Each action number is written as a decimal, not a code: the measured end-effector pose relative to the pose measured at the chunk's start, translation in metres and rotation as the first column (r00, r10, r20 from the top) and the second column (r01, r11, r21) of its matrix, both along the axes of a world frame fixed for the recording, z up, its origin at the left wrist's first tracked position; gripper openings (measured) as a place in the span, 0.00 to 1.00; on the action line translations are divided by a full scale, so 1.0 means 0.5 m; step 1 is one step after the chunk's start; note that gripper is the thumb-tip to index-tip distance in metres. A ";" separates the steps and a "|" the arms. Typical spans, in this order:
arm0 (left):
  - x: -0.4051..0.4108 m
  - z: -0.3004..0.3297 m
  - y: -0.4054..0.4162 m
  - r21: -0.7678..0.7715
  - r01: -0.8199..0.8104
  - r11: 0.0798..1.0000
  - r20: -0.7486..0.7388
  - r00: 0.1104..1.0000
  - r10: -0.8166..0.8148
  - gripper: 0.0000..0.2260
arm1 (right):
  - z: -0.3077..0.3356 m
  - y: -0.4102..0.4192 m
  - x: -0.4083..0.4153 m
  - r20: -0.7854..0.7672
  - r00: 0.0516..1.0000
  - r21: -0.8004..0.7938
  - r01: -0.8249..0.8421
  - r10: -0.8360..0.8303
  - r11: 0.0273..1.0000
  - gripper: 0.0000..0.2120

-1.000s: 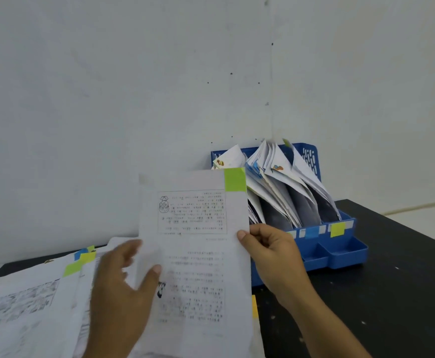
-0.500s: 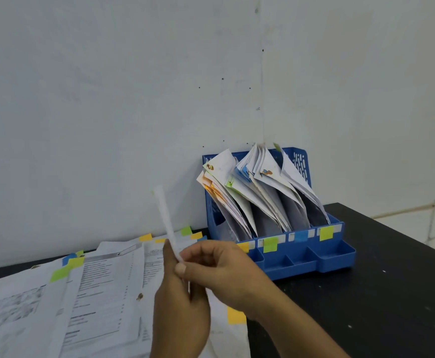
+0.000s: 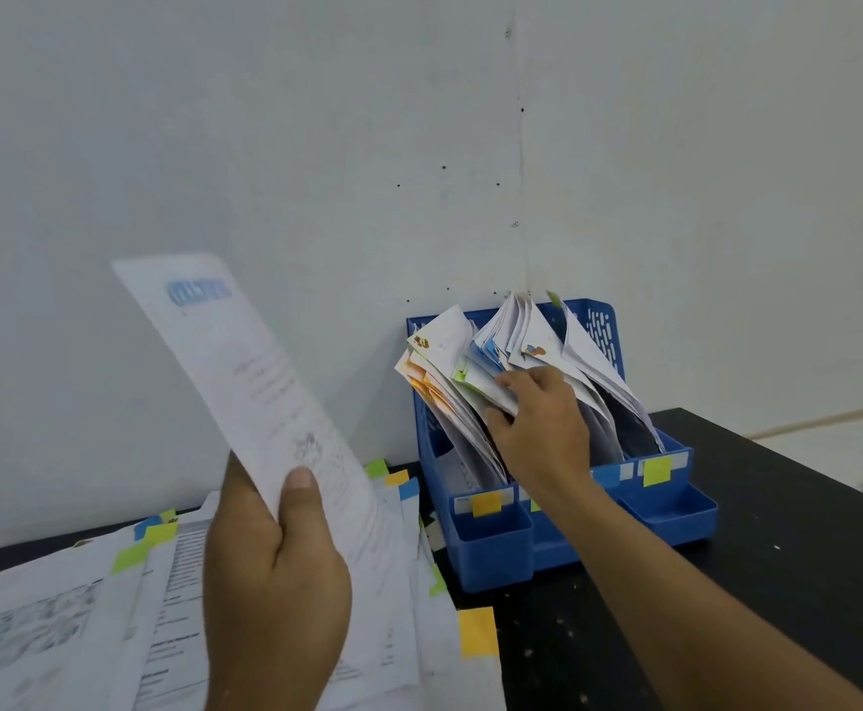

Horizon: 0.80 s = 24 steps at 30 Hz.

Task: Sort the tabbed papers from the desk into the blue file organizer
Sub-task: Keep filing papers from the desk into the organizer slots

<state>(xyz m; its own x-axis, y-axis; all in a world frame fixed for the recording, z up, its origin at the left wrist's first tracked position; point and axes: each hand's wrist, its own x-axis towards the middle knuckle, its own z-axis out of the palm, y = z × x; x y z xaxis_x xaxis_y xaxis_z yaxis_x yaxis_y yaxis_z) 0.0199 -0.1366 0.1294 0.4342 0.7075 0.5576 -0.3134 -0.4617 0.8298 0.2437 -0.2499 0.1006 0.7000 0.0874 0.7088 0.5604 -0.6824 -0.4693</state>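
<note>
Many loose papers [image 3: 60, 623] lie spread in an overlapping heap over the left end of the black desk [image 3: 757, 556], most of them printed and edged with small sticky tabs in green, blue, yellow and orange. One larger yellow tab [image 3: 478, 632] pokes out at the heap's right edge, over the dark desktop.

Above that heap the left hand [image 3: 275, 572] is raised, its back toward the camera. It pinches a single sheet [image 3: 245, 372] by the lower part, thumb laid across the near face and the other fingers curled behind. The sheet stands tilted up and to the left in front of the white wall [image 3: 265, 120], with a blurred blue heading near its top and faint print below; the wording cannot be read.

Right of the sheet, the blue file organizer [image 3: 491, 546] stands on the desk against the wall, its slots crowded with filed papers [image 3: 439, 361] that lean and fan out toward the left. Coloured labels sit on its front edge: a yellow label [image 3: 486, 503] at the left slot and a yellow-green label [image 3: 656, 470] toward the right, with a pale one between them partly hidden by the forearm.

The right hand [image 3: 539, 428] reaches into the middle of the organizer, fingers and thumb closed around a bundle of the filed papers. Which slot the bundle belongs to cannot be told. The right end of the desk shows pale specks.
</note>
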 end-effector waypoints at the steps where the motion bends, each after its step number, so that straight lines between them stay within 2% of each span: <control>1: -0.004 0.019 -0.001 0.012 0.015 1.000 0.018 1.000 -0.015 0.16 | -0.002 0.004 0.008 0.010 1.000 -0.043 0.007 -0.007 0.999 0.19; 4: -0.001 0.062 0.009 0.043 0.031 0.999 0.054 0.998 -0.033 0.15 | -0.002 0.013 0.018 -0.039 0.999 -0.137 0.026 -0.032 0.990 0.25; 7: 0.013 0.102 0.016 0.056 0.073 0.996 0.101 0.992 -0.079 0.14 | -0.005 0.016 0.024 -0.042 0.996 -0.189 0.076 -0.085 0.979 0.23; 12: 0.044 0.174 0.012 0.089 0.185 0.979 0.151 0.969 -0.196 0.14 | -0.005 0.005 0.034 -0.045 0.998 -0.048 0.047 -0.049 0.998 0.12; 20: 0.103 0.267 -0.024 0.123 0.376 0.918 0.204 0.896 -0.394 0.15 | 0.039 -0.023 0.058 -0.108 0.994 -0.029 0.026 -0.029 0.999 0.12; 24: 0.166 0.252 -0.043 0.186 0.318 0.930 0.147 0.926 -0.347 0.15 | 0.055 -0.041 0.070 -0.134 0.991 0.057 0.004 0.004 0.998 0.10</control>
<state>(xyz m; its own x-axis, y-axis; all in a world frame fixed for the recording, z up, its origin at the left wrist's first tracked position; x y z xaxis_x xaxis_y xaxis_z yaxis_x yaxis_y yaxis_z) 0.1029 -0.1580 0.2553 0.5155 0.4372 0.7370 -0.6041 -0.4246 0.6744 0.2786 -0.2704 0.1280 0.7892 0.0495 0.6121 0.4898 -0.6520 -0.5788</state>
